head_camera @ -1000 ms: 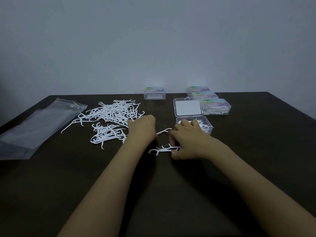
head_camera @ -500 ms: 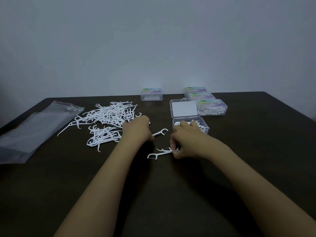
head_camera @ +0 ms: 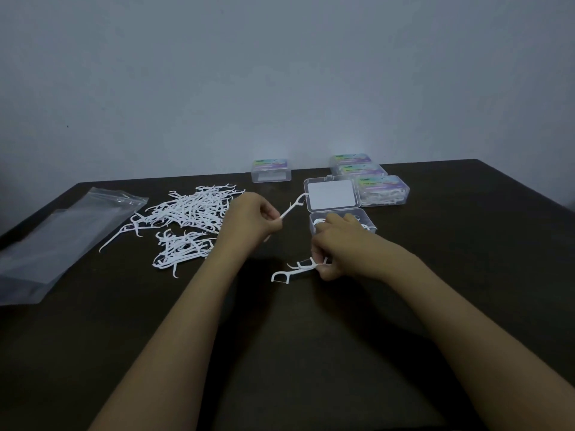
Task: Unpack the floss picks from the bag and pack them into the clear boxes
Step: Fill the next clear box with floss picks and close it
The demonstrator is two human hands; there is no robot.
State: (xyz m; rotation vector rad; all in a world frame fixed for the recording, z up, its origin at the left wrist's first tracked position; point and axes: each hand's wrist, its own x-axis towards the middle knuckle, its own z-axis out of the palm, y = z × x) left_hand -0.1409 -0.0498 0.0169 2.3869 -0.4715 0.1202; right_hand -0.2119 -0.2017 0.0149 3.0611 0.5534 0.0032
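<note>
Now the left hand (head_camera: 249, 219) is raising its pinched floss pick (head_camera: 292, 206) toward the open box (head_camera: 312, 225); the right hand (head_camera: 342, 247) is gripping a bundle (head_camera: 298, 269).

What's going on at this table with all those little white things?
A person is boxing the floss picks heaped beside the bag. The left hand pinches one pick; the right hand grips a small bunch in front of the open box, which holds some. Four closed boxes stand behind.

Dim, bluish, flat light; soft shadows under arms on dark worktop (head_camera: 466, 275); slight wide-angle bowing at edges; soft, grainy detail.
</note>
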